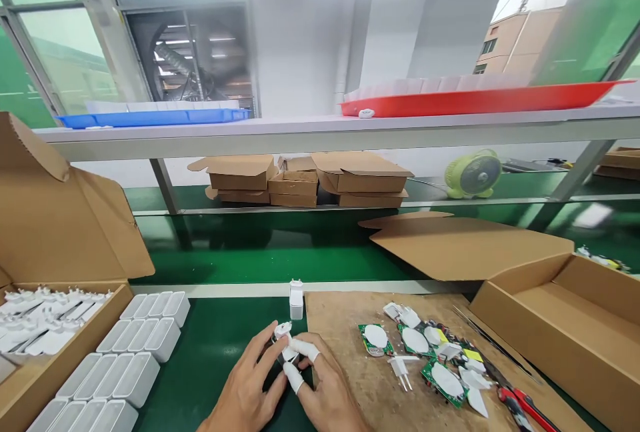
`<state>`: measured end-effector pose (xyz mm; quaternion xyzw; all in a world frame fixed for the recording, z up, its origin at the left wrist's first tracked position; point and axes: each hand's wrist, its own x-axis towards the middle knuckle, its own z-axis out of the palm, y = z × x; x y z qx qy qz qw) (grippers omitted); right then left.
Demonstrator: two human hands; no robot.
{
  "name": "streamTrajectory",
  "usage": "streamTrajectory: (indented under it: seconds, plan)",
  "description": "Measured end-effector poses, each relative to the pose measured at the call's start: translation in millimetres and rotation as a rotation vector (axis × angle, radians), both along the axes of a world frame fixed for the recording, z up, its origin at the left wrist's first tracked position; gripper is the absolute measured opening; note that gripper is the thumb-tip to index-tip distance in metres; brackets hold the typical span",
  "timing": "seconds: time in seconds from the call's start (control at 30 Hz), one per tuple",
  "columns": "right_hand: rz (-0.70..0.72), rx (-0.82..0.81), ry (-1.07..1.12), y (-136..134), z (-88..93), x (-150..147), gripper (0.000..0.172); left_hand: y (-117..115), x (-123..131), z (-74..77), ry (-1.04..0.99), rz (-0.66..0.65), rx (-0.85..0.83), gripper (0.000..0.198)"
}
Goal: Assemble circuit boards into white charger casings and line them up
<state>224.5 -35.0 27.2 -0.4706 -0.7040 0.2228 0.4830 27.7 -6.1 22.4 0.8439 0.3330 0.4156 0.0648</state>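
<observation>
Both hands meet at the bottom centre over the green mat. My left hand (pixel 247 389) and my right hand (pixel 320 385), which wears white finger cots, pinch a small white charger plug part (pixel 284 333) between their fingertips. Just beyond them an assembled white charger (pixel 296 299) stands upright at the edge of a brown board (pixel 350 325). To the right on the board lie several green circuit boards (pixel 417 352) with white oval pads and loose white plug pieces (pixel 403 369).
An open carton of white plug parts (pixel 45 325) sits at the left beside rows of white charger shells (pixel 130 359). An empty open carton (pixel 565 315) is at the right. Red-handled cutters (pixel 523 409) lie bottom right. Beyond the green conveyor belt (pixel 260 245) are a shelf, cartons and a fan (pixel 473 174).
</observation>
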Motion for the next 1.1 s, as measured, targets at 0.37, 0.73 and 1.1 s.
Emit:
streamTrajectory:
  seconds: [0.37, 0.73, 1.1]
  plan:
    - [-0.054, -0.026, 0.013, 0.5, 4.7, 5.1, 0.036, 12.0, 4.4, -8.4, -0.095, -0.012, -0.158, 0.019]
    - [-0.104, -0.113, -0.024, 46.1, -21.1, 33.6, 0.067, 91.4, 21.8, 15.2, -0.203, 0.0, -0.376, 0.018]
    - [-0.127, -0.049, 0.037, 45.1, -32.0, 37.1, 0.052, 37.0, -51.0, 51.7, -0.177, 0.177, -0.201, 0.041]
